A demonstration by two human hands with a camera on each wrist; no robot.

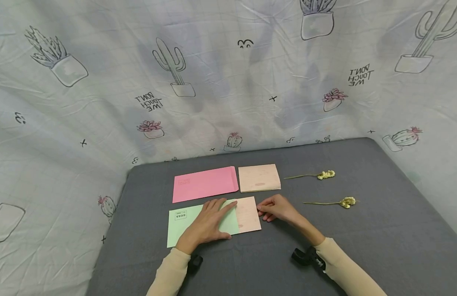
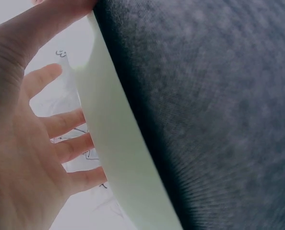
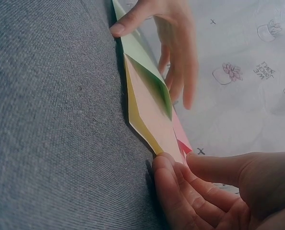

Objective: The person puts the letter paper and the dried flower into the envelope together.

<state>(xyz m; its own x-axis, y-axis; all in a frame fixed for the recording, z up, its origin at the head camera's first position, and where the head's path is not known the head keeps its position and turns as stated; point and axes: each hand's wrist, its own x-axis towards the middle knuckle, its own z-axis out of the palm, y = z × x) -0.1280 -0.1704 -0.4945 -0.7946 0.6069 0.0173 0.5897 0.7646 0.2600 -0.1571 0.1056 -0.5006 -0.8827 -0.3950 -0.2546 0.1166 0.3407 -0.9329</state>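
Observation:
A light green envelope (image 1: 184, 224) lies on the table with a pale pink folded card (image 1: 248, 213) partway inside its right-hand mouth. My left hand (image 1: 207, 224) rests across the envelope with its fingers spread and its thumb near the lower edge. At the card's outer edge, the thumb and fingers of my right hand (image 1: 276, 209) pinch the paper. The right wrist view shows the card (image 3: 152, 112) bowed a little, with a yellowish lower layer, and the envelope mouth (image 3: 154, 79) gaping over it. The part of the card inside the envelope is hidden.
Behind lie a pink envelope (image 1: 204, 185) and a second pale pink card (image 1: 259, 177). Two dried yellow flower stems (image 1: 326, 174) are on the right. The grey table (image 1: 250, 267) meets a white patterned cloth (image 1: 228, 82) at the back.

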